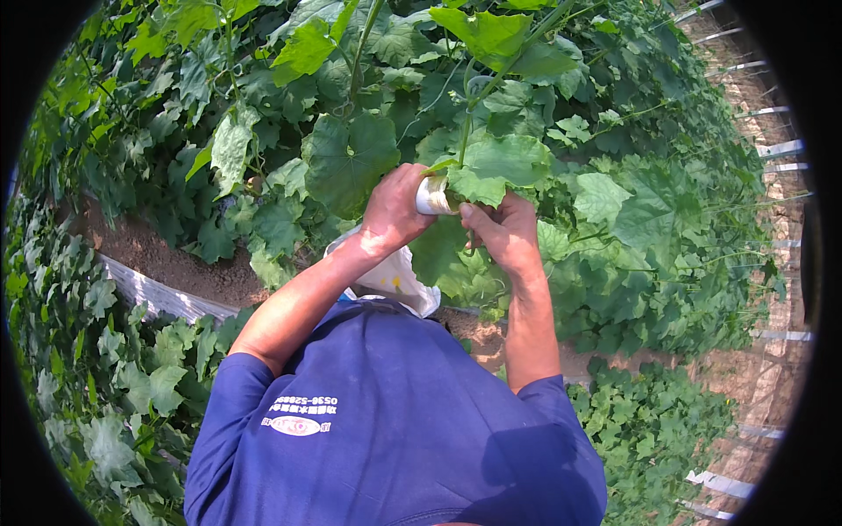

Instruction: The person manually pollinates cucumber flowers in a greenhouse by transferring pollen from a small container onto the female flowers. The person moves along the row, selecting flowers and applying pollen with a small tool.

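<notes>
My left hand (398, 207) is wrapped around a small white cup (433, 196), which is tipped with its mouth towards the right. Brownish streaks mark the cup's side near the rim. Close by on the right, my right hand (505, 227) has thumb and fingers pinched together at a thin green stem (470, 240) just below the cup's mouth. A broad green leaf (503, 164) hangs over the right fingertips and hides part of them. An upright vine stem (466, 135) rises behind both hands. What lies inside the cup cannot be seen.
A white bag (421, 294) with yellow bits hangs open at my waist, under my left forearm. Dense leafy vines (263, 158) fill the space ahead and to both sides. Bare soil (151, 243) and white plastic sheeting (164, 286) run along the left. A brick-like path (766, 263) lies far right.
</notes>
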`<control>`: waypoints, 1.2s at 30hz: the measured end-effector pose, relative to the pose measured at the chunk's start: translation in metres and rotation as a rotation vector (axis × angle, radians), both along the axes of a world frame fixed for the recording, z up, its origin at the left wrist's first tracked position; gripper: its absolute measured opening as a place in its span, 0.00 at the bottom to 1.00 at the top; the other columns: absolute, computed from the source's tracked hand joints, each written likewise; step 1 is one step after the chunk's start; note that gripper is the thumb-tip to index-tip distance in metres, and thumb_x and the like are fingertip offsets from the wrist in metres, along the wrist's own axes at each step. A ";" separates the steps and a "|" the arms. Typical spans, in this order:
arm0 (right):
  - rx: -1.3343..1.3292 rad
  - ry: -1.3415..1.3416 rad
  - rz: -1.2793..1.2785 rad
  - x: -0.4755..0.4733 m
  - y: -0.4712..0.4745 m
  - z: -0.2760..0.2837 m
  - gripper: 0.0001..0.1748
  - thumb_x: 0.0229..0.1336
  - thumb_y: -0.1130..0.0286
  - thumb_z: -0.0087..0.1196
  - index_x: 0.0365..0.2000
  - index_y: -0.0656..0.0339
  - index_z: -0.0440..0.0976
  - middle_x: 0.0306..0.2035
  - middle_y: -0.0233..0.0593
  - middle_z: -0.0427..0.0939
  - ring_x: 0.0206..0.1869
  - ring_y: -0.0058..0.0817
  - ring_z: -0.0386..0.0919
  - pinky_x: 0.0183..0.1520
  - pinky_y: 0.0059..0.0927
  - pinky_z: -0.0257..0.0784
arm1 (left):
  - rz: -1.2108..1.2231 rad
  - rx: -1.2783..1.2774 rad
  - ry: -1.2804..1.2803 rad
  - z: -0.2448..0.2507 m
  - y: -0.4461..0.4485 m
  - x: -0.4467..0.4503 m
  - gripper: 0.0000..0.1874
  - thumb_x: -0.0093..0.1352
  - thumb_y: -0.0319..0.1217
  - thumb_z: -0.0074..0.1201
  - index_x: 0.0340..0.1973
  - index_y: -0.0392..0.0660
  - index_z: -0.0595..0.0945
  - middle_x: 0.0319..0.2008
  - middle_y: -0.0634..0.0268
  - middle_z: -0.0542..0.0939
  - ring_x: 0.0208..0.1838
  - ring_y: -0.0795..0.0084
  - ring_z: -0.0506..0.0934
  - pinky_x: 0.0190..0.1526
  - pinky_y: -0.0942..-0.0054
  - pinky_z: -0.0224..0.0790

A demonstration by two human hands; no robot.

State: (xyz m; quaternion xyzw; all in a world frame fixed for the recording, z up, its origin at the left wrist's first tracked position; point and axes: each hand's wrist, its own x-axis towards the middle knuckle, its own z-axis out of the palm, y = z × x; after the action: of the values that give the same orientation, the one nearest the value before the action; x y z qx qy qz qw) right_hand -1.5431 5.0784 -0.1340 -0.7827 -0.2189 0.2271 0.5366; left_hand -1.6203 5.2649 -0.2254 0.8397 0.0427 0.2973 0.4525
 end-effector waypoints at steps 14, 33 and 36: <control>0.220 0.171 -0.050 0.011 -0.017 -0.012 0.19 0.63 0.70 0.72 0.48 0.72 0.82 0.32 0.36 0.84 0.29 0.19 0.82 0.25 0.22 0.79 | -0.049 -0.354 0.207 -0.029 -0.009 -0.014 0.26 0.57 0.31 0.73 0.51 0.45 0.81 0.45 0.54 0.84 0.49 0.49 0.85 0.52 0.57 0.78; 0.189 0.243 0.031 0.022 -0.033 -0.022 0.16 0.62 0.73 0.71 0.47 0.69 0.82 0.34 0.38 0.85 0.30 0.22 0.83 0.24 0.25 0.81 | 0.036 -0.286 0.188 -0.024 -0.021 -0.029 0.26 0.58 0.32 0.73 0.51 0.45 0.81 0.46 0.53 0.85 0.51 0.48 0.84 0.53 0.56 0.78; 0.213 0.211 0.059 0.022 -0.034 -0.024 0.16 0.62 0.73 0.71 0.47 0.67 0.81 0.39 0.41 0.85 0.31 0.23 0.83 0.24 0.26 0.81 | 0.060 -0.274 0.226 -0.026 -0.024 -0.033 0.26 0.57 0.32 0.73 0.51 0.44 0.81 0.47 0.52 0.85 0.52 0.47 0.84 0.53 0.56 0.79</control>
State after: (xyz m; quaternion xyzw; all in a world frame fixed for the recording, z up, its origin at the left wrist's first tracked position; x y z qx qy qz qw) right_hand -1.5207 5.0441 -0.1582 -0.6864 -0.2070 0.2995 0.6295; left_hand -1.6531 5.2409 -0.2517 0.7967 0.1583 0.2057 0.5458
